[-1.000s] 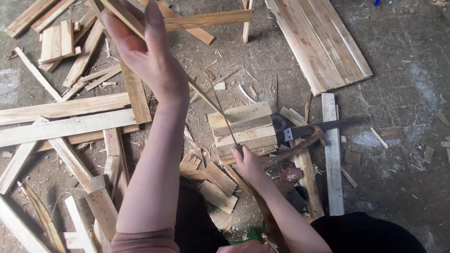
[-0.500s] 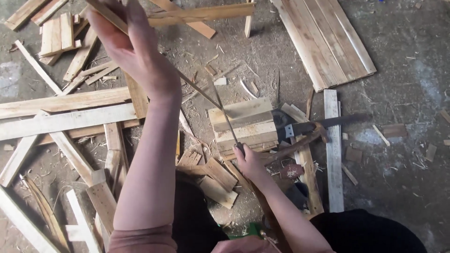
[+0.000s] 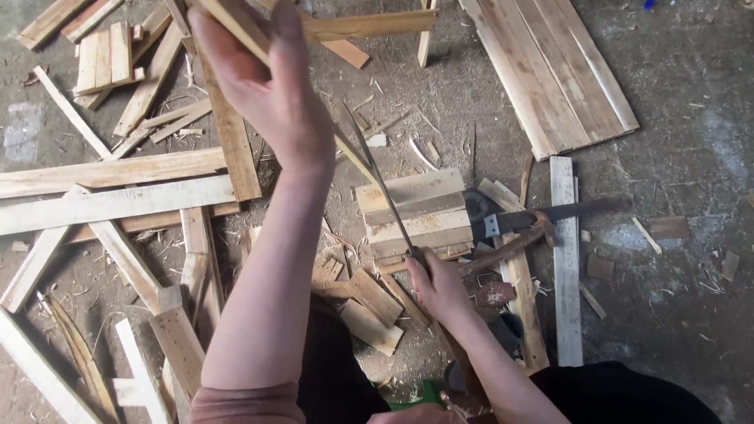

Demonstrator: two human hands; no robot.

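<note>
My left hand (image 3: 267,86) is raised in the upper middle of the head view and grips a thin wooden strip (image 3: 353,157) that slants down to the right. My right hand (image 3: 438,289) is lower, near my knees, closed around the handle of a long narrow blade (image 3: 381,184). The blade points up and to the left, and its edge lies along the lower part of the strip. Below both sits a block of stacked short boards (image 3: 412,210) on the dirt floor.
A handsaw (image 3: 542,216) and a wooden-handled hammer (image 3: 510,245) lie right of the block, across a pale plank (image 3: 565,267). A panel of joined boards (image 3: 550,71) lies at the upper right. Long planks (image 3: 110,188) and several offcuts (image 3: 369,306) litter the left and centre.
My left hand with the strip has shifted slightly to the right in the view. My right hand keeps the blade against the strip, close to the block.
</note>
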